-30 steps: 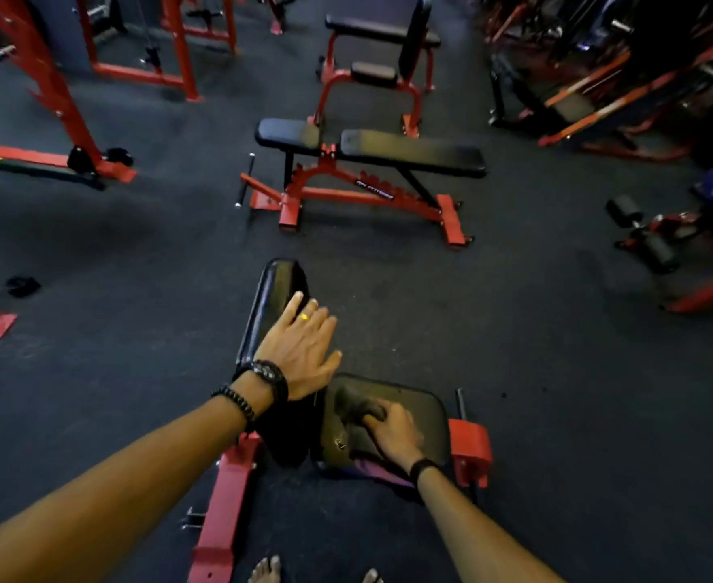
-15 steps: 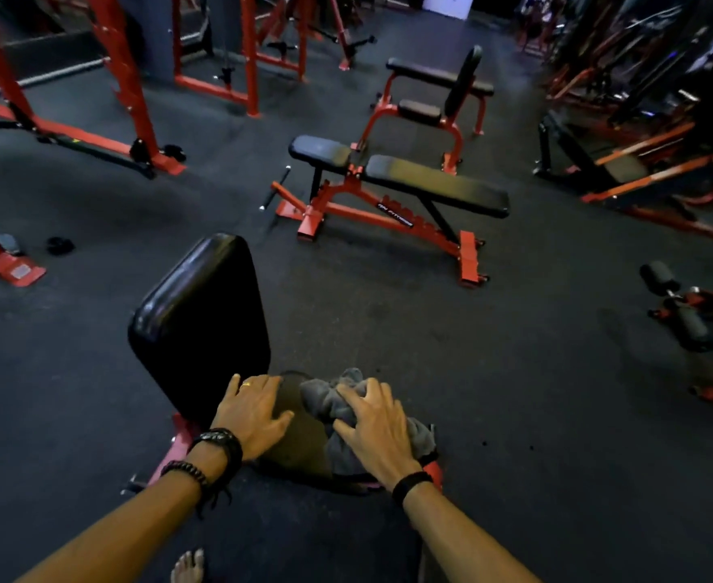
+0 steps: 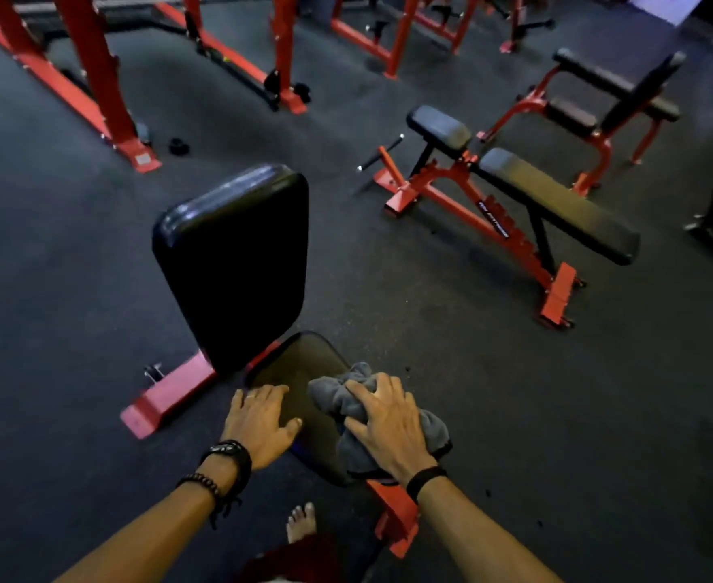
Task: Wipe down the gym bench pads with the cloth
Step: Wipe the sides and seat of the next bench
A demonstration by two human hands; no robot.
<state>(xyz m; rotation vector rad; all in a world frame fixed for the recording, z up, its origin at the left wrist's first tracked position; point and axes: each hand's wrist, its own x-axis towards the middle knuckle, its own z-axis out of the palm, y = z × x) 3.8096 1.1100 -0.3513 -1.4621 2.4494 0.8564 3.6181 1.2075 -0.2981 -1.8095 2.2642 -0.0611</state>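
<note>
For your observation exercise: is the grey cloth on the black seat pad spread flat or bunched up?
Bunched up. The grey cloth shows thick folds under the right hand on the black seat pad.

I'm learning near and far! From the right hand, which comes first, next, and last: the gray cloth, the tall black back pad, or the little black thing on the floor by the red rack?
1. Gray cloth, under the right hand.
2. Back pad, upright, ahead-left.
3. Small black thing, far left floor.
</note>
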